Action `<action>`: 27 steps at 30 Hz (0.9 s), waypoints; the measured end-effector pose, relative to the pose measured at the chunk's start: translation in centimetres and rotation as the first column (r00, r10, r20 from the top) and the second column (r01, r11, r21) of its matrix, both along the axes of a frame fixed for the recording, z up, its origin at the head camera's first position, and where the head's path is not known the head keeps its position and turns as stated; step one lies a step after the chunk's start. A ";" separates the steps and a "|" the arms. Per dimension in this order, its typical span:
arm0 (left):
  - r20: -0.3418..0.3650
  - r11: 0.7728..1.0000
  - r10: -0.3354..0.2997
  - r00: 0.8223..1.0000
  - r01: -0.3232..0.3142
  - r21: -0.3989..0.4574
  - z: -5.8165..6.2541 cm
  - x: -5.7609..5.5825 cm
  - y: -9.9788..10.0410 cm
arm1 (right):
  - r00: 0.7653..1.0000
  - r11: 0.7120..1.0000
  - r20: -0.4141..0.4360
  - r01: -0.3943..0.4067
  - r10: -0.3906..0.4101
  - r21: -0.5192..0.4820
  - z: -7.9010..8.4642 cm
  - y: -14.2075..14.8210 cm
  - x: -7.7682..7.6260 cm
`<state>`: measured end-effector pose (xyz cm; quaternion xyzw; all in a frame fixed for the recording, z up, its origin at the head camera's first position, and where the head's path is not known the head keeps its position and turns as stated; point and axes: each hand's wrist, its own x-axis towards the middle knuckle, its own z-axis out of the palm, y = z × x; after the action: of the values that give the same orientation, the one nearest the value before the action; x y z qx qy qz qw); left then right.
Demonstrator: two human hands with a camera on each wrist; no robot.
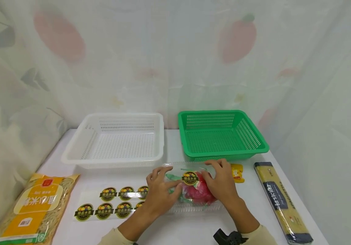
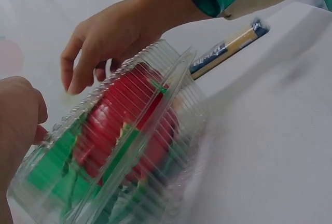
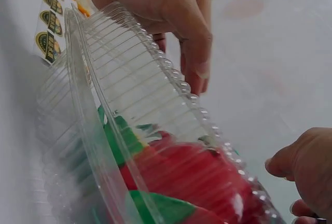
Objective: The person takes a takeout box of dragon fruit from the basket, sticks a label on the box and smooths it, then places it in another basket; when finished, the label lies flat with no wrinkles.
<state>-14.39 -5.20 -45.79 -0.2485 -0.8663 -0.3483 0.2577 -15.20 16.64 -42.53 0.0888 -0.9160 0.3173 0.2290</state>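
Observation:
A clear plastic clamshell box (image 1: 193, 208) lies on the table with a red fruit (image 1: 200, 193) inside, green-tipped and like a dragon fruit. On its lid is a round black-and-gold sticker (image 1: 190, 178). My left hand (image 1: 163, 190) is over the lid's left part, thumb near the sticker, fingers loosely bent. From the right, my right hand (image 1: 224, 182) touches the lid, its thumb beside the sticker. Both wrist views show the lid's ribbed side (image 3: 124, 73) and bent fingers above it. Whether every fingertip touches the plastic is hard to tell.
A sheet of round stickers (image 1: 104, 211) lies left of the box. Behind stand a white basket (image 1: 114, 162) and a green basket (image 1: 224, 153). A noodle bag (image 1: 34, 209) is at far left, a long noodle pack (image 1: 282, 202) at right, and a small yellow packet (image 1: 237, 173) behind my right hand.

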 end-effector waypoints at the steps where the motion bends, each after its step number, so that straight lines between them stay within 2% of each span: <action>1: 0.008 1.000 -0.007 1.000 0.007 0.022 0.0 0.0 -0.2 | 1.000 1.000 0.005 -0.001 0.001 -0.023 0.1 0.2 0.1; 5: 0.016 0.994 -0.035 0.999 0.033 0.107 0.4 0.0 -1.1 | 0.999 0.993 0.038 -0.007 0.011 -0.115 0.3 0.9 0.7; 11: -0.006 0.986 -0.022 1.000 0.022 0.165 1.2 -0.2 -2.8 | 0.995 0.974 0.093 -0.021 0.042 -0.224 0.2 2.0 1.5; 18: -0.024 0.981 0.006 1.000 -0.001 0.192 1.5 -0.5 -4.5 | 0.989 0.970 0.140 -0.008 0.044 -0.244 -0.2 2.7 2.2; 27: -0.007 0.978 0.029 1.000 -0.027 0.209 2.3 -0.7 -6.3 | 0.991 0.970 0.127 -0.017 0.050 -0.244 -0.5 3.1 2.9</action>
<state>-15.10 -11.48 -43.49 -0.2097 -0.8270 -0.4327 0.2913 -12.26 19.70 -43.04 0.0545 -0.8819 0.4358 0.1715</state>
